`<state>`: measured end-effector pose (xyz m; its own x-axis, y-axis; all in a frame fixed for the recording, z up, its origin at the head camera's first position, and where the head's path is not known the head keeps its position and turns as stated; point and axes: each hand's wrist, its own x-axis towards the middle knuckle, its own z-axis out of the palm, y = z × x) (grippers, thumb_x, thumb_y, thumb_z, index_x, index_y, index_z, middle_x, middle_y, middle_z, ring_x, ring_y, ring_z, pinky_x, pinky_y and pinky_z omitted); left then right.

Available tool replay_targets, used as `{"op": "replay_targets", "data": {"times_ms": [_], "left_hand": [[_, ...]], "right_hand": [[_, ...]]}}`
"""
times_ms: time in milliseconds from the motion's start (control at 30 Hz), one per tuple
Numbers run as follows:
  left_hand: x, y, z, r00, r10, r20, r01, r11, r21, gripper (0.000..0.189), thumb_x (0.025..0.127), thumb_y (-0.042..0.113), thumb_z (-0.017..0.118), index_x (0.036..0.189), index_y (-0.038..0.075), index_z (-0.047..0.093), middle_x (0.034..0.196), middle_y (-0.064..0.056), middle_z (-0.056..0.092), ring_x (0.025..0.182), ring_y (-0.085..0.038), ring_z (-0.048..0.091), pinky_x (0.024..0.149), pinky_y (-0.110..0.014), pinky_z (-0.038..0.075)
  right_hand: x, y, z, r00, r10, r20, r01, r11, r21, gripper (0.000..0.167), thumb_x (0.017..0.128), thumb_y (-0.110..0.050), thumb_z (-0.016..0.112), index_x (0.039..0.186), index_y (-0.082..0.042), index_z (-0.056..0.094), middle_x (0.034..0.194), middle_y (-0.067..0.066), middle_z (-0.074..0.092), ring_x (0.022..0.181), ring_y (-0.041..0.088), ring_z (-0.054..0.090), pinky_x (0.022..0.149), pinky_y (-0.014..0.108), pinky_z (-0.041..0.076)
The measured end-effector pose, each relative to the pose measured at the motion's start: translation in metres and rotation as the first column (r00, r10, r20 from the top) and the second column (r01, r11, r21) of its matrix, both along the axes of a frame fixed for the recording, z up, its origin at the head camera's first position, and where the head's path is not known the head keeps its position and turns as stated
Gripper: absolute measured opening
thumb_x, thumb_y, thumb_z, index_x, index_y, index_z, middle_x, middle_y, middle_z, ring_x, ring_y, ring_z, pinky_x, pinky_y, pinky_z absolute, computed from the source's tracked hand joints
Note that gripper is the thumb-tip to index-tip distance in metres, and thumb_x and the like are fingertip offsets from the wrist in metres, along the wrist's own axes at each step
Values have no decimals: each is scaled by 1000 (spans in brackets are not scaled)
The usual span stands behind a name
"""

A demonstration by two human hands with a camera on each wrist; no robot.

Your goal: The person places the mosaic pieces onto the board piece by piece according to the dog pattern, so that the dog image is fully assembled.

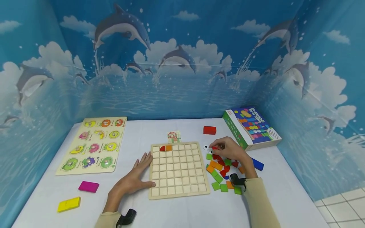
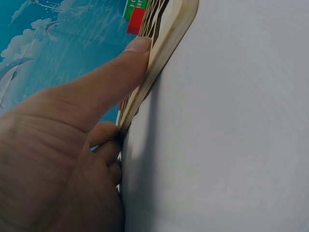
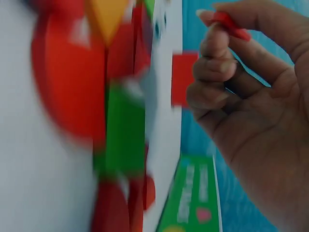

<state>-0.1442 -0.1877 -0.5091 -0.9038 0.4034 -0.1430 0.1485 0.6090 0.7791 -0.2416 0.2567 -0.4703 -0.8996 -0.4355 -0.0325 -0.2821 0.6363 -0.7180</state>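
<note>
A wooden grid board (image 1: 179, 171) lies flat, with a red quarter-round piece (image 1: 162, 148) and an orange square (image 1: 169, 148) in its top row. My left hand (image 1: 134, 177) rests at the board's left edge, fingers spread, its thumb (image 2: 130, 63) touching the rim. Between thumb and forefinger my right hand (image 1: 229, 148) pinches a small red piece (image 3: 231, 25), whose full shape the fingers hide. Just below that hand lies a loose heap of flat pieces, among them green squares (image 1: 224, 187), orange squares (image 1: 210, 168) and red curved ones.
Behind the board lies a small picture card (image 1: 174, 136). A red block (image 1: 209, 130) and a colourful box (image 1: 252, 128) stand at the back right, a blue block (image 1: 257, 164) nearer. Leftward are a fruit puzzle board (image 1: 94, 145), a magenta block (image 1: 88, 186) and a yellow block (image 1: 69, 204).
</note>
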Motion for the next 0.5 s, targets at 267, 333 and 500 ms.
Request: {"op": "replay_targets", "data": {"times_ms": [267, 333, 500], "left_hand": [[0, -1, 0, 1000, 3, -6, -3, 1000, 0, 118, 83, 25, 95, 172, 8, 20, 182, -10, 6, 168, -32, -3, 137, -53, -4], [0, -1, 0, 1000, -3, -21, 3, 1000, 7, 118, 83, 25, 95, 172, 6, 20, 181, -13, 7, 168, -34, -2, 136, -54, -5], [1, 0, -1, 1000, -1, -22, 1, 1000, 8, 118, 82, 24, 96, 172, 6, 21, 181, -13, 8, 168, -34, -1, 137, -54, -4]], "right_hand": [[-4, -51, -2, 999, 52, 14, -50, 990, -131, 10, 93, -16, 87, 89, -8, 82, 72, -1, 65, 65, 15, 54, 54, 20, 40], [-6, -63, -3, 998, 61, 7, -60, 986, -158, 10, 93, -15, 87, 86, -9, 82, 72, 0, 69, 63, 16, 55, 53, 20, 41], [-11, -85, -5, 992, 123, -5, -121, 967, -225, 11, 98, -11, 80, 102, -3, 86, 90, 11, 81, 71, 30, 67, 60, 20, 53]]}}
